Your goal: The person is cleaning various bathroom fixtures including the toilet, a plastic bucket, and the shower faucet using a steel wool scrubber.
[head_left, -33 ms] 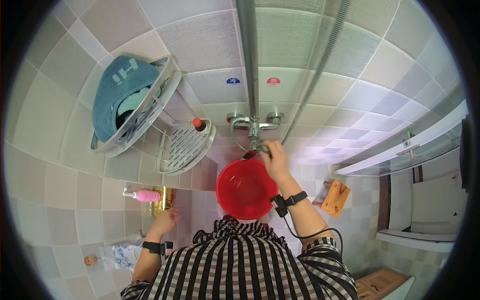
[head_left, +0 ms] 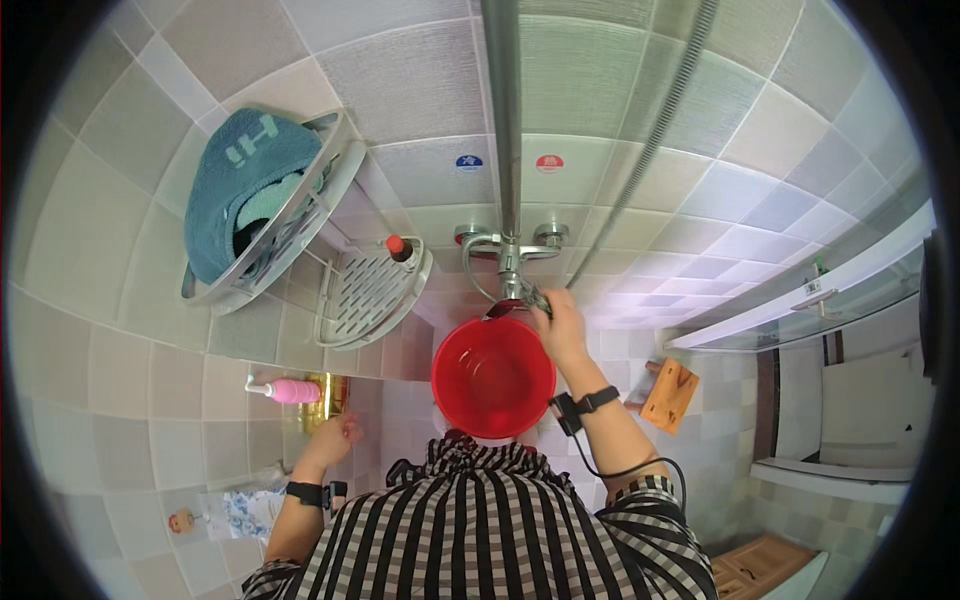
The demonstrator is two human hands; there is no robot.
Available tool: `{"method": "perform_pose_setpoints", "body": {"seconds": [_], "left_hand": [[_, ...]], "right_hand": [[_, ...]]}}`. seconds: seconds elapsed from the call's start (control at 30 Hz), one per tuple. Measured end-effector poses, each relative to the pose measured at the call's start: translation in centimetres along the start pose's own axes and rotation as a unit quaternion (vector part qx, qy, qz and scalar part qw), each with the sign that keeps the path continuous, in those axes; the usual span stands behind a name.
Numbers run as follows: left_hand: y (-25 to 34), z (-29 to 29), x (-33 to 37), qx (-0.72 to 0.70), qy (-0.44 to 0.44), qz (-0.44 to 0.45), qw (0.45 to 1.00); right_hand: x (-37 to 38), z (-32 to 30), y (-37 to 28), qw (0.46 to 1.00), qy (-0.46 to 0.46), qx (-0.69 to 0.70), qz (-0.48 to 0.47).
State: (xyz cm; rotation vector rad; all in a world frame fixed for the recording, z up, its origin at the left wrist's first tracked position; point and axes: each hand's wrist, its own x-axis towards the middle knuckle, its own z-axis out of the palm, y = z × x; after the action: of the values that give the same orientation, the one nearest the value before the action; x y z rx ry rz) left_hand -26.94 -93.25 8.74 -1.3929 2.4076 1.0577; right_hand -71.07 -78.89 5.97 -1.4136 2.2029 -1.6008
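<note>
My right hand (head_left: 562, 330) is at the chrome mixer tap (head_left: 510, 262), its fingers closed around a small shiny part beside the spout that I cannot make out clearly. Just under the tap stands a round red plastic basin (head_left: 490, 385); whether it holds water I cannot tell. My left hand (head_left: 333, 442) hangs at the left with loosely bent fingers and nothing visible in it. Beyond its fingertips are a gold-coloured bottle (head_left: 322, 400) and a pink pump bottle (head_left: 292, 391).
A corner shelf (head_left: 375, 300) with a red-capped bottle (head_left: 398, 248) sits left of the tap. Above it, another rack (head_left: 345, 165) holds a blue towel (head_left: 235, 190). A wooden stool (head_left: 670, 396) stands right. A shower hose (head_left: 655, 140) runs down the wall.
My right hand has shifted slightly down and to the right beside the spout. My left hand and the basin look unchanged.
</note>
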Motion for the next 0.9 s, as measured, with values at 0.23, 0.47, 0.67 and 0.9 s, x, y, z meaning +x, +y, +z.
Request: {"method": "perform_pose_setpoints", "body": {"seconds": [0.23,0.47,0.67,0.9], "left_hand": [[7.1,0.1,6.3,0.014,0.028,0.159,0.987],[19.6,5.1,16.5,-0.098,0.031,0.332,0.938],[21.1,6.2,19.4,-0.073,-0.011,0.347,0.935],[21.2,5.8,20.4,-0.067,-0.075,0.396,0.913]], "right_hand": [[-7.4,0.6,0.5,0.970,-0.029,-0.038,0.238],[-5.1,2.6,-5.0,0.971,0.077,0.019,0.226],[-4.7,8.0,-6.5,0.958,0.185,-0.012,0.217],[-0.1,9.8,-5.1,0.920,0.348,-0.102,0.147]]}}
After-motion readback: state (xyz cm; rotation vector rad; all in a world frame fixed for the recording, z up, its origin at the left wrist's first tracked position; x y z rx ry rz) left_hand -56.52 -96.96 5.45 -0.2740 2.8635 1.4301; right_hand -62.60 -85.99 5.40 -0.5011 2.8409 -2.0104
